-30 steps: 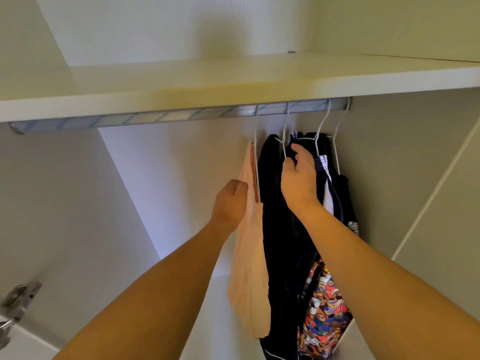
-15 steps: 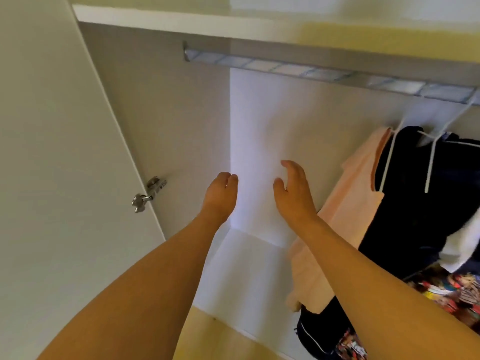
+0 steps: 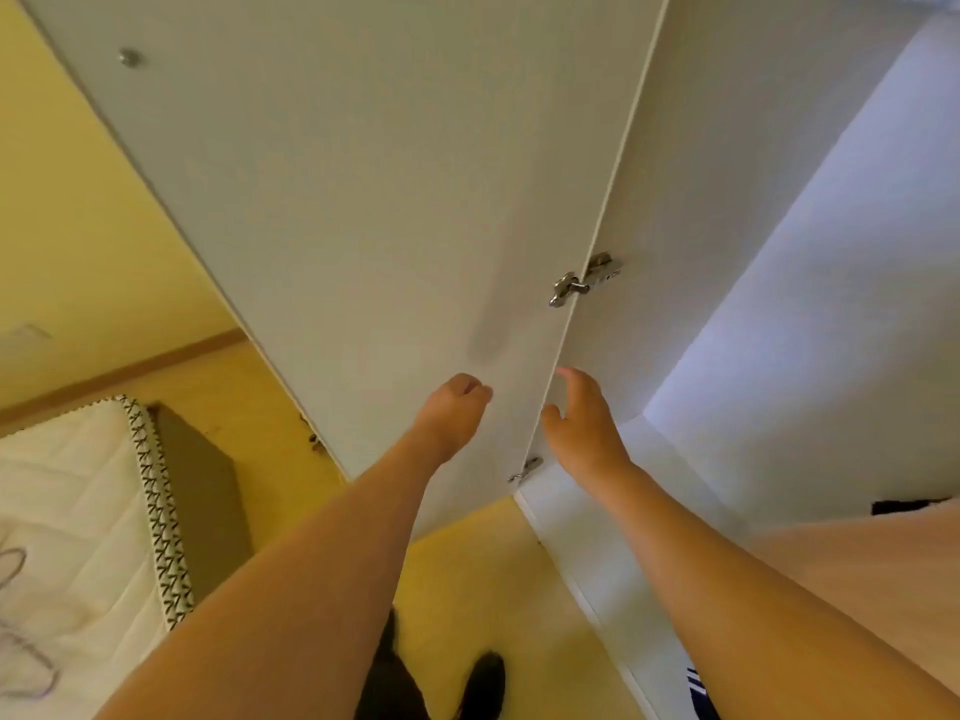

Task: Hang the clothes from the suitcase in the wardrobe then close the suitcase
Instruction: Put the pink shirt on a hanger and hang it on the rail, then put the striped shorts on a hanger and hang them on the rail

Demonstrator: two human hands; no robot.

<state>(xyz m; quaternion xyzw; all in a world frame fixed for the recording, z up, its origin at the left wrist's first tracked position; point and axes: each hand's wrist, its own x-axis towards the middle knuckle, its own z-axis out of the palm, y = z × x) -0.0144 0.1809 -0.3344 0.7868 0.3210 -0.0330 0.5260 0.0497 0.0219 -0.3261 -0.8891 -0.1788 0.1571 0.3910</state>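
Beside the open white wardrobe door [image 3: 363, 200] both bare hands hang in the air, holding nothing; the left hand [image 3: 452, 413] is loosely curled in front of the door panel, the right hand [image 3: 582, 418] is spread open just past the door's hinge edge, near the silver metal hinge [image 3: 584, 280]; neither touches the wood as far as can be told. At the right edge a soft peach-coloured garment [image 3: 857, 563] shows inside the wardrobe, with a scrap of dark cloth [image 3: 904, 506] above it; the suitcase is not in view. Down at the left lies a white quilted mattress [image 3: 67, 511] with thin wire hangers [image 3: 21, 641] on it, blurred. Whatever clothes remain will probably be light, limp and prone to sliding; best taken by the shoulders or collar, threaded onto a hanger, then carried by the hook; the wire hangers look springy and likely to tangle, so lift one at a time.
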